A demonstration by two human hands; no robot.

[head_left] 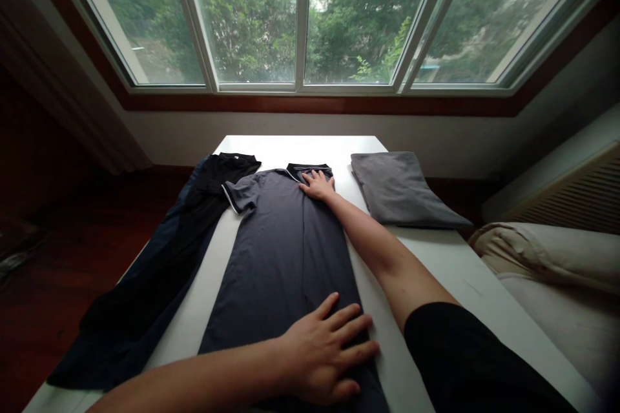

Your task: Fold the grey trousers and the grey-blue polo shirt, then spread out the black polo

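A dark grey polo shirt [271,258] lies lengthwise on the white table [455,271], its black collar toward the window. One short sleeve with black and white trim sticks out to the left; the right side looks folded inward, with a long crease down the body. My left hand [322,355] rests flat on the lower right part of the shirt, fingers spread toward its right edge. Farther off, my right hand [318,185] presses on the shirt just below the collar, its fingers apart. Neither hand grips the cloth.
Dark black and navy clothing [159,271] lies along the table's left side, partly over the edge. A folded grey cloth [397,187] sits at the back right. Beyond the table is a window [300,19]; pale bedding [552,264] lies to the right.
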